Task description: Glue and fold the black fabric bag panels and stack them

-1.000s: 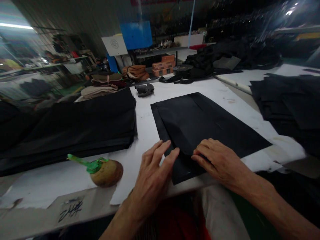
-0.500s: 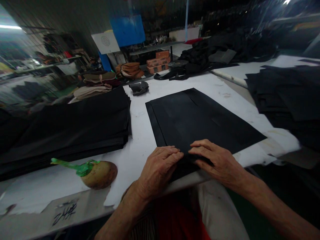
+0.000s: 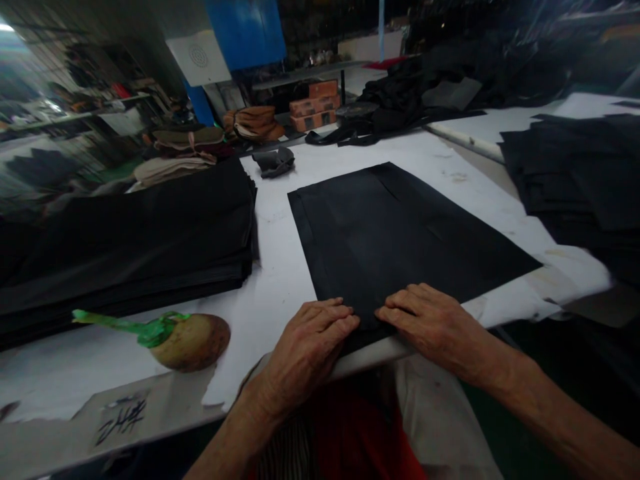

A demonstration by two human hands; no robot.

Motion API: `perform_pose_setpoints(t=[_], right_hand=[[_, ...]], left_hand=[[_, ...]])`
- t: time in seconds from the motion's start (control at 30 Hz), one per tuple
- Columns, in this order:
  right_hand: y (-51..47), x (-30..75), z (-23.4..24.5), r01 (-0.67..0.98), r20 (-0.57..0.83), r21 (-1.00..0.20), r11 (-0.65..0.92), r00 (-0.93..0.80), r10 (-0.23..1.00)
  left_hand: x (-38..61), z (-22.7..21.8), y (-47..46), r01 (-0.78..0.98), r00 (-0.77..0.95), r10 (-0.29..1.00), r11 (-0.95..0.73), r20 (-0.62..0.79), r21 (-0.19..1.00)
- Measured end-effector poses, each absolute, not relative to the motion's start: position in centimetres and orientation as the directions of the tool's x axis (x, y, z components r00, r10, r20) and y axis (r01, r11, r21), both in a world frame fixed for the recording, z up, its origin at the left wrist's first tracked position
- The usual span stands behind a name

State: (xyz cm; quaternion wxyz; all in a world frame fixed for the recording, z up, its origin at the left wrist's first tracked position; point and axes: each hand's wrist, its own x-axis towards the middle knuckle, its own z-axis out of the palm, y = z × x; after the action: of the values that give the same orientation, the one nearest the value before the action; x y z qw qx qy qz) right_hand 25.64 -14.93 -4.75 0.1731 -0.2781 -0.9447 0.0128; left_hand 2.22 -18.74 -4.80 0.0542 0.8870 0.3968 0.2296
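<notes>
A flat black fabric panel [image 3: 365,233] lies on the white-covered table, its near edge at the table's front. My left hand [image 3: 315,333] is closed on that near edge, with fingers bent together and the thumb hidden underneath. A short gap to the right, my right hand [image 3: 430,320] grips the same edge, its fingertips pressed down on a narrow folded strip. To the left of my hands rests a round brownish object [image 3: 197,343] with a green stem-like strip tied on it; its kind is unclear.
A thick stack of black fabric [image 3: 150,233] covers the table's left side. More black pieces [image 3: 590,180] lie at the right. A crumpled grey scrap [image 3: 274,162], orange boxes [image 3: 315,107] and a brown cloth bundle [image 3: 257,125] sit toward the back.
The fingers of my right hand have drawn together and pressed down onto the near edge. My left hand has shifted slightly toward me. The view has moved a little.
</notes>
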Motion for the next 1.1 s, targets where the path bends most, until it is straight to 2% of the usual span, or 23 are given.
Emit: perform_pose_setpoints(t=[0.23, 0.43, 0.57, 0.93, 1.1], right_hand=[[-15.0, 25.7, -4.9, 0.504, 0.354, -0.069, 0.861, -0.794, 0.493], [-14.9, 25.9, -5.1, 0.499, 0.349, -0.075, 0.864, -0.798, 0.491], [-14.9, 25.9, -5.1, 0.494, 0.352, -0.081, 0.866, -0.798, 0.489], [-14.9, 26.0, -5.0, 0.505, 0.331, -0.09, 0.858, -0.798, 0.504], [-15.4, 26.6, -5.3, 0.537, 0.366, -0.16, 0.829, -0.747, 0.555]], left_hand=[[1.6, -4.9, -18.9, 0.669, 0.627, 0.742, -0.669, 0.239, 0.323], [1.2, -5.1, -18.9, 0.625, 0.605, 0.749, -0.657, 0.269, 0.421], [1.2, -5.0, -18.8, 0.608, 0.614, 0.744, -0.658, 0.263, 0.444], [1.1, -4.8, -18.9, 0.677, 0.661, 0.742, -0.654, 0.113, 0.337], [1.4, -4.2, -19.0, 0.694, 0.665, 0.743, -0.652, 0.074, 0.306]])
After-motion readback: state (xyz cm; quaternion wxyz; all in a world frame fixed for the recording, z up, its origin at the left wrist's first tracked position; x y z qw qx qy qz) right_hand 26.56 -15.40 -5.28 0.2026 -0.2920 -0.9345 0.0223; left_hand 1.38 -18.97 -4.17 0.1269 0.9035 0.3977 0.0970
